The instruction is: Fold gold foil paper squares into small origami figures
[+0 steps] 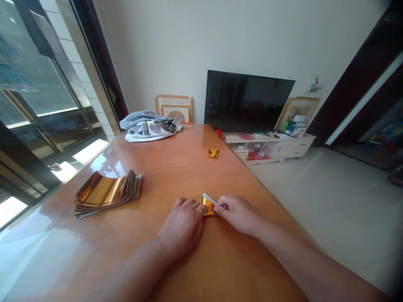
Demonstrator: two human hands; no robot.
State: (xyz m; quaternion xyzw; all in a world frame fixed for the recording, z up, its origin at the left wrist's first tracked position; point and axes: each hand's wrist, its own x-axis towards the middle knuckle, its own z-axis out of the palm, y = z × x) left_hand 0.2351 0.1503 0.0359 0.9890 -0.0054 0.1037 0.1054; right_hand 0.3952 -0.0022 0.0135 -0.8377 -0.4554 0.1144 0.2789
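A small piece of gold foil paper point(208, 203), partly folded with a pale edge showing at its top, lies on the wooden table between my hands. From the left, my left hand point(185, 219) is closed over its side, the fingertips pressing on it. My right hand point(235, 212) pinches its right edge between thumb and fingers. Both hands cover parts of the paper. Farther back on the table sits a folded gold paper ingot point(214, 153). To the left is a curved stack of gold foil sheets point(108, 191).
The glossy table point(166, 172) reaches toward the wall. At its far left end lies a grey cloth bundle point(151, 126). Beyond stand framed pictures point(174, 107), a television point(247, 102) and a white cabinet point(285, 147). A window point(40, 79) is at left.
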